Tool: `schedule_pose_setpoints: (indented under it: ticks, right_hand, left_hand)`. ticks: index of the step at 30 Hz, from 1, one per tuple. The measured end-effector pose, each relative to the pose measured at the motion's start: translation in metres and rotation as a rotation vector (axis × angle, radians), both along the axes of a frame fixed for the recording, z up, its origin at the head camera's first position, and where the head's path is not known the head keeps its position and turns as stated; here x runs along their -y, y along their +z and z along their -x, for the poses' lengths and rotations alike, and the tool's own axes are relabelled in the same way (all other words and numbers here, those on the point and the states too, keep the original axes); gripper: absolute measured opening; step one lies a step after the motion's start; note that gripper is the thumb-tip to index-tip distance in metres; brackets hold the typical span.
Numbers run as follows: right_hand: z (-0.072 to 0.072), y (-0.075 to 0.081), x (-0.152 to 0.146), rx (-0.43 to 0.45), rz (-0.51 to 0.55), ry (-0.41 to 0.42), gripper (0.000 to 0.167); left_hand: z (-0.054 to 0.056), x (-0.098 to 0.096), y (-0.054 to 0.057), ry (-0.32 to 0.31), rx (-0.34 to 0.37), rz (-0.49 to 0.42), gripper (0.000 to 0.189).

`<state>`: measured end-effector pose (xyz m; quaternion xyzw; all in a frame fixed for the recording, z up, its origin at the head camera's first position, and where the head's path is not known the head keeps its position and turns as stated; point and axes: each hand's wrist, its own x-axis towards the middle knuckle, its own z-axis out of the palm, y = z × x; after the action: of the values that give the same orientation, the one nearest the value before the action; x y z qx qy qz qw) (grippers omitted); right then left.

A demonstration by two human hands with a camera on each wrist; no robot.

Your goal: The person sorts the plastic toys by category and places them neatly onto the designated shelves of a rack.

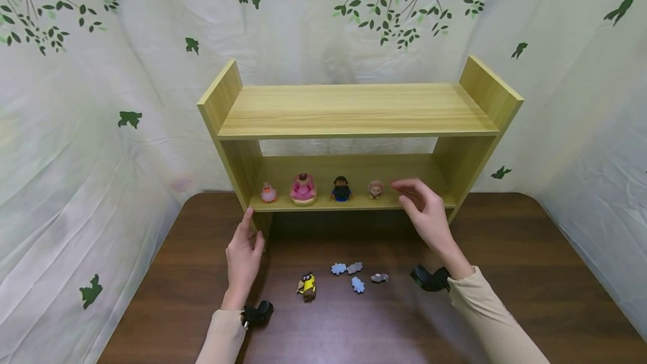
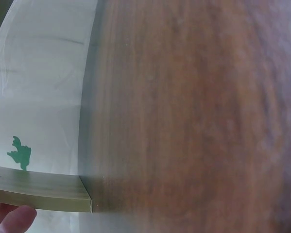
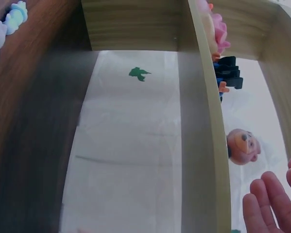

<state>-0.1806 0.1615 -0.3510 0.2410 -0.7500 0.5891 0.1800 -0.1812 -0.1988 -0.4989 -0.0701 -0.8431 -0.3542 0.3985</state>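
On the middle board of a light wooden shelf stand a small pink bird figurine, a pink seated bear figurine, a figurine in black and blue and a small round-headed animal figurine. My right hand is just right of that last figurine, its fingers extended and apart from it. In the right wrist view the animal head shows near the fingertips. My left hand touches the shelf's left side; in the left wrist view its fingertips lie against a wooden edge.
A yellow and brown figurine lies on the dark wooden table. Beside it are pale blue pieces and grey pieces. A leaf-printed curtain hangs behind the shelf.
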Motion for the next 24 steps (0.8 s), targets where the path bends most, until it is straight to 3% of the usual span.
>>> schedule_pose_setpoints:
  ticks: [9,24]
  right_hand:
    - [0.007,-0.028,-0.009,-0.01,0.057,0.043,0.024]
    - [-0.004,-0.045,-0.007,-0.047,0.035,0.152,0.022]
  left_hand:
    - [0.0,0.0,0.0,-0.003,0.004,-0.005,0.077]
    - [0.001,0.0,-0.001,0.004,-0.03,0.002,0.078]
